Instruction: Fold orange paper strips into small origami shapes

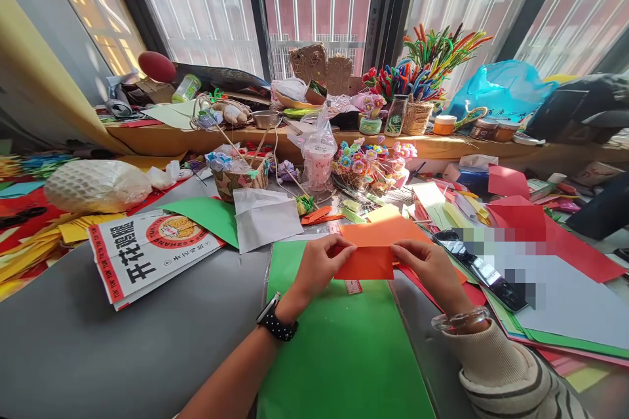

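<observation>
2 hands pinching orange paper (366,255), left hand (319,268), right hand (430,268), long axis left-right, fold facing away

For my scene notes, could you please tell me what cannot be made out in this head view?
- Phone area: blurred by pixelation.
- Orange paper: its fold hidden under both hands' fingers.
- Ruler: mostly covered by that paper.
- Right hand: forearm cut off by the bottom edge.
- Windowsill jar labels: too small.
</observation>
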Demonstrator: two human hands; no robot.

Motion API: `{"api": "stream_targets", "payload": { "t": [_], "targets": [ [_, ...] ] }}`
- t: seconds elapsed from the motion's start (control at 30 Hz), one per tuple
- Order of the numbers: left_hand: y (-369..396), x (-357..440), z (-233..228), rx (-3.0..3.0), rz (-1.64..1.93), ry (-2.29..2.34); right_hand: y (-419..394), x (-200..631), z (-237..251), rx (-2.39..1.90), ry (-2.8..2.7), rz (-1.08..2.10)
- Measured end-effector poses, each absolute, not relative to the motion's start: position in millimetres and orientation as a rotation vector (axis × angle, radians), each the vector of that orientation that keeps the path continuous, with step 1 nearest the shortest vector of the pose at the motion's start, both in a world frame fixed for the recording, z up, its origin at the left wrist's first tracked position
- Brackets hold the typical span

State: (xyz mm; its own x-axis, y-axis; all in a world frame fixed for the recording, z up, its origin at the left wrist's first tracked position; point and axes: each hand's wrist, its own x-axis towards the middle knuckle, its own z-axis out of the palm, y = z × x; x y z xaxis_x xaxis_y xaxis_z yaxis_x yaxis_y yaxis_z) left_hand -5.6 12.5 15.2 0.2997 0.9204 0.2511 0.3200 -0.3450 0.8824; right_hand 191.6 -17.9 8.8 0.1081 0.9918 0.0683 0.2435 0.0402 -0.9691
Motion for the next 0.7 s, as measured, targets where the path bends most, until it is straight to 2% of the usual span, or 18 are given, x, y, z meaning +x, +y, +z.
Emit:
{"api": "stream_targets", "payload": {
  "t": [0.13, 0.27, 0.5, 0.7],
  "targets": [
    [11.4, -4.9, 11.5, 1.82, 1.037, 1.099, -17.8, 188.3, 7.7, -1.406, -1.31, 0.774],
    [8.0, -1.1, 9.9, 1.883, 0.959, 1.054, -22.2, 176.1, 11.6, -1.348, -1.594, 0.851],
    [5.1, 0.9, 14.2, 2.161, 0.82, 1.008, -27.5, 168.5, 9.6, -1.374, -1.832, 0.614],
    [11.1, -6.8, 17.5, 2.188, 0.756, 0.958, -28.3, 171.1, 13.4, -1.38, -1.877, 0.582]
  ]
}}
